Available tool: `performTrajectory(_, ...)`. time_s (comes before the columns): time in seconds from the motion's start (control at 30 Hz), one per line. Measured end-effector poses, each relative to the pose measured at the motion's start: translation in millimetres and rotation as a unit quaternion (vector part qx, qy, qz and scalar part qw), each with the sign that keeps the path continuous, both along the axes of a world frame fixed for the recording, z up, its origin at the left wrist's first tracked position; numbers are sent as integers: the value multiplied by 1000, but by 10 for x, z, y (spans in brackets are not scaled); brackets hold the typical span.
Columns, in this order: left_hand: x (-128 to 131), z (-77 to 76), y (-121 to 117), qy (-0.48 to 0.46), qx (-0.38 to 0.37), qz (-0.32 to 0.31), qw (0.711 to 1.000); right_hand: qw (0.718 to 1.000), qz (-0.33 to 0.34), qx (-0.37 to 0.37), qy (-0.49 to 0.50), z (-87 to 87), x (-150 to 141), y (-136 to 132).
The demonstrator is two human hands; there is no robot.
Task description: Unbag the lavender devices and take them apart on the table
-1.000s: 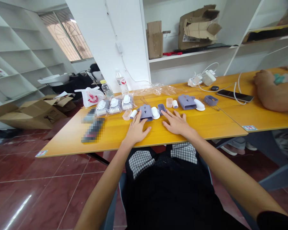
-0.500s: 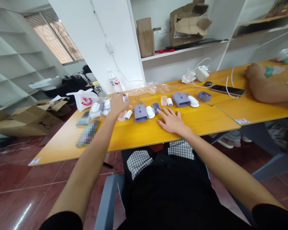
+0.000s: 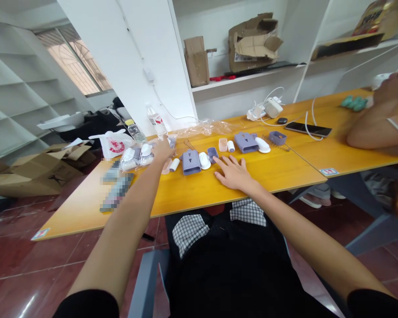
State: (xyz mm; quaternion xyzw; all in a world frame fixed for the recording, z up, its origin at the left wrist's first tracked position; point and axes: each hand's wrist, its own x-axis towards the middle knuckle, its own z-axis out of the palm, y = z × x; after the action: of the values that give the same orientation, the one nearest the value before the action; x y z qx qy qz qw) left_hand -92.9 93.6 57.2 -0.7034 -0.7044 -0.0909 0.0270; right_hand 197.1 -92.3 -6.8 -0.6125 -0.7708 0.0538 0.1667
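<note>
My left hand (image 3: 163, 151) reaches to the clear-bagged parts (image 3: 147, 152) at the left of the table; its fingers are blurred and partly hidden, so any grip is unclear. My right hand (image 3: 235, 173) rests on the table with fingers spread and nothing held. Its fingertips are beside a small purple cup-like part (image 3: 212, 154). Left of that lie a white oval part (image 3: 204, 160) and a purple housing (image 3: 191, 162). A white cylinder (image 3: 174, 165) is close to my left wrist. Farther right are a second purple housing (image 3: 246, 142), another white part (image 3: 262, 145) and a purple ring-shaped part (image 3: 277, 138).
Two bottles, one yellow-capped (image 3: 135, 131) and one clear (image 3: 157, 121), stand behind a white plastic bag (image 3: 114, 145). Crumpled clear film (image 3: 208, 127) lies along the wall. A phone (image 3: 308, 129), a charger (image 3: 272, 107) and a co-worker's arm (image 3: 374, 126) are at the right.
The view has shifted slightly. My left hand has moved a little downward by the bagged parts. My right hand stays spread on the table. The co-worker's hand has risen off the table.
</note>
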Motion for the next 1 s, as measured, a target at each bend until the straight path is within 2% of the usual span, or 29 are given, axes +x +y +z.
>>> performTrajectory(0.1,13,-17,-49,-12,62,12,998,1000,1,-6,0,14,-4,-5)
performTrajectory(0.33,47,16,-109,-38,145,-48,988,1000,3,-1,0,14,2,-2)
performTrajectory(0.47,47,163,-143,-69,211,-79,972,1000,5,10,16,-8,1,-9)
performTrajectory(0.53,36,284,-249,-99,253,-121,955,999,8,24,42,-16,1,-13)
performTrajectory(0.63,31,471,-624,-122,281,-235,922,988,12,82,129,-27,27,10)
performTrajectory(0.77,107,586,-1461,-154,258,-377,876,946,-16,160,281,-62,144,114)
performTrajectory(0.83,181,547,-1868,-167,224,-416,865,933,-50,156,320,-83,217,170)
performTrajectory(0.9,261,443,-2158,-170,171,-445,863,930,-77,131,336,-95,271,210)
performTrajectory(1.0,355,214,-2308,-164,97,-481,856,929,-89,102,344,-84,303,236)
